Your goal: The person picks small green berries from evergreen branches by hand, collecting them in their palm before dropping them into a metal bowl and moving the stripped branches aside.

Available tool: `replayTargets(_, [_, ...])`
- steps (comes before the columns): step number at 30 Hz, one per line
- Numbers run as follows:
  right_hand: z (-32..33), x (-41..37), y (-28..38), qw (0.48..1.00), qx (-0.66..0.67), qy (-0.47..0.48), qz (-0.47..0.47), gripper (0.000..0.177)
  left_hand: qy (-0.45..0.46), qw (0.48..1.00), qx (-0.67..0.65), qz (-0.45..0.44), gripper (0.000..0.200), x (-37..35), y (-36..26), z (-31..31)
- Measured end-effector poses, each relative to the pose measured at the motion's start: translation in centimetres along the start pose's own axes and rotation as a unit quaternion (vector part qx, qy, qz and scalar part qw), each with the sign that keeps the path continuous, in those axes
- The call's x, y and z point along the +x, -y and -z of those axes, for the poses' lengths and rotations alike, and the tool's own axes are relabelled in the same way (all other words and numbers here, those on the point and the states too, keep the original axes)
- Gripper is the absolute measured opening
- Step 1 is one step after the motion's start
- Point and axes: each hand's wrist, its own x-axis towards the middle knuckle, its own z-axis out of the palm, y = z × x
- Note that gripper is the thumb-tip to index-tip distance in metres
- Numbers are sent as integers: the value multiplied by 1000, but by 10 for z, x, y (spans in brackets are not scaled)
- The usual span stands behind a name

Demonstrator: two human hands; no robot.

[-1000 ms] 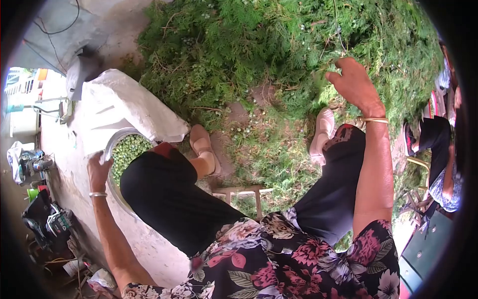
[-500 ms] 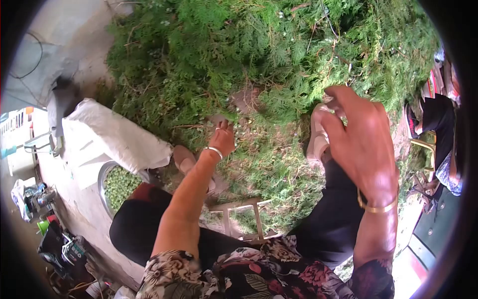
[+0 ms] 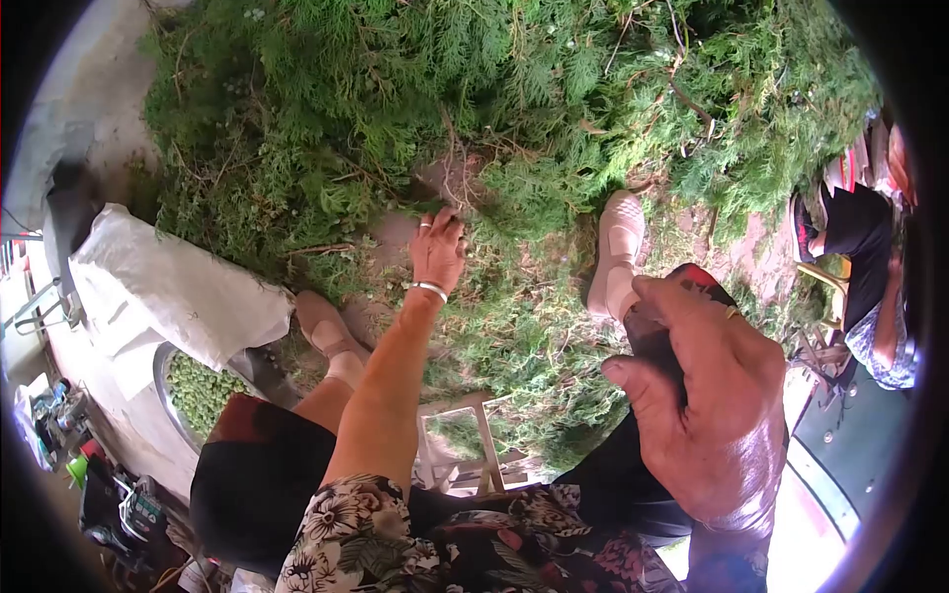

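Down among the cut conifer greenery, my left hand (image 3: 438, 259), with a silver bangle and a ring, has its fingers curled together at the lower end of a thin brown twig (image 3: 457, 178). The fingertips are partly hidden, so the exact grip is hard to see. My right hand (image 3: 707, 395) is raised close to the camera above my right knee, thumb and fingers apart, with nothing visible in it. Leafy green branches (image 3: 395, 89) with small pale cones are heaped in front of me, and loose sprigs (image 3: 514, 336) litter the ground between my feet.
A metal basin (image 3: 168, 390) of green pieces stands at the left beside a white sack (image 3: 183, 287). Below me is a wooden frame (image 3: 484, 445). Another person's dark-clad leg (image 3: 858, 232) shows at the right. Assorted clutter (image 3: 124, 504) lies lower left.
My left hand has shifted right and forward to the twig. My right hand has come lower and nearer, away from the greenery. The camera view has shifted slightly right.
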Motion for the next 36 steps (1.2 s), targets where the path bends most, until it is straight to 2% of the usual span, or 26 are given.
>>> replayTargets(2, [2,0,2,1000,-7,11,15,39,9,999,-48,4,36,-23,16,-6])
replayTargets(4, [8,2,3,998,-12,59,12,40,39,998,-55,8,33,-48,17,17])
replayTargets(6, [6,0,4,998,-9,63,21,40,-47,998,-43,3,32,-71,14,41])
replayTargets(7, [5,-1,6,998,-12,63,28,41,-75,997,1,19,43,-78,9,58])
replayTargets(8, [4,-2,7,997,-9,63,31,41,-77,997,4,21,43,-87,9,60])
replayTargets(10, [3,-3,9,997,19,56,56,41,-90,972,49,210,49,-105,12,57])
replayTargets(12, [2,-4,10,996,21,50,76,41,-63,974,64,209,46,-119,20,48])
replayTargets(15, [2,-5,10,995,22,44,90,41,-3,964,35,265,39,-123,26,25])
replayTargets(16, [2,-5,10,995,25,46,87,41,-1,964,32,264,39,-122,27,20])
replayTargets(18, [0,-5,8,995,25,39,90,41,-36,977,-41,208,43,-114,27,18])
replayTargets(20, [0,-4,7,995,26,29,94,42,-13,969,-83,233,46,-106,22,24])
replayTargets(22, [3,-3,9,996,14,50,70,43,-173,976,-29,132,50,-101,24,21])
replayTargets(25, [1,-6,19,998,0,66,16,44,-163,976,-40,137,64,-95,20,9])
replayTargets(27, [-4,-5,16,997,-10,67,45,44,-158,973,-41,162,79,-91,10,0])
replayTargets(28, [-7,-4,14,995,-15,70,76,45,-153,973,-49,166,79,-90,6,-5])
replayTargets(30, [-10,-3,13,992,-25,103,74,46,-134,987,-34,81,73,-89,0,-9])
replayTargets(32, [-13,-1,14,989,-19,124,74,46,-120,990,-32,73,71,-86,-4,-13])
replayTargets(34, [-16,2,11,986,-32,143,78,48,-65,994,73,47,68,-79,-1,-15])
replayTargets(36, [-22,2,1,977,31,172,121,50,-64,992,96,46,61,-68,7,-11])
